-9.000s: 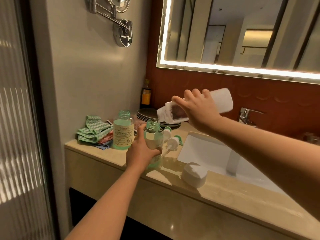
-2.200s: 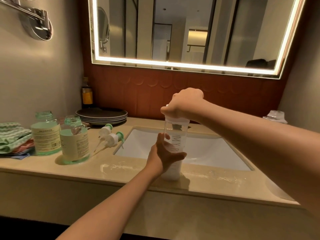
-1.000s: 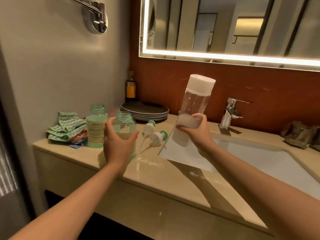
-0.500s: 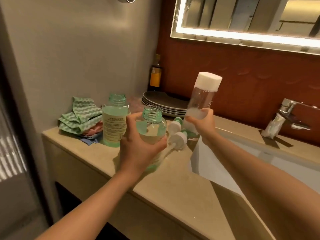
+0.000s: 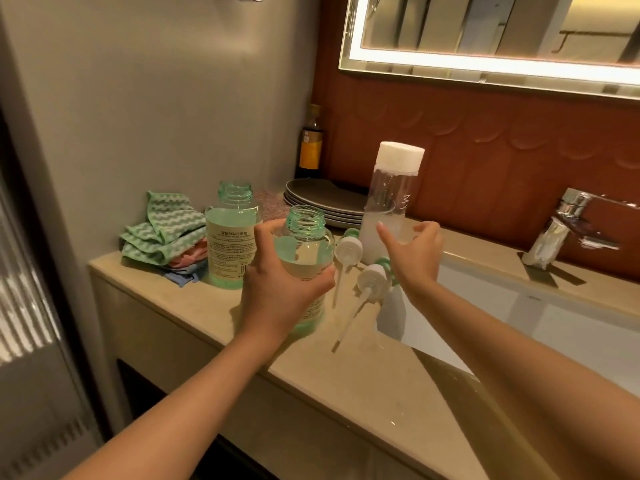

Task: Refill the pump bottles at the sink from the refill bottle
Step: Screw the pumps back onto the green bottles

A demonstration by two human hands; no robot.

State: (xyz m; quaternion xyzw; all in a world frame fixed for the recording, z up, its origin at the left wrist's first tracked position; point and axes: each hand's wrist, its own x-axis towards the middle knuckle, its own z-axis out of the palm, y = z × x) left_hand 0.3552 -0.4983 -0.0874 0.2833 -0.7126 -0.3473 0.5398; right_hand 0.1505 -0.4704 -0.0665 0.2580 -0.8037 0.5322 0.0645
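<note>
behind the left hand, the gripped pump bottle is half hidden.

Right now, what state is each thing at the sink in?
Near bottle: uncapped, part full, held.
Far bottle: uncapped, nearly full, standing on the counter.
Refill bottle: capped, upright, almost empty.
Pump heads: both off, lying on the counter.
Tap: no water running.
Left grip: holds the near bottle.
Right grip: fingers loose, by the refill bottle.
</note>
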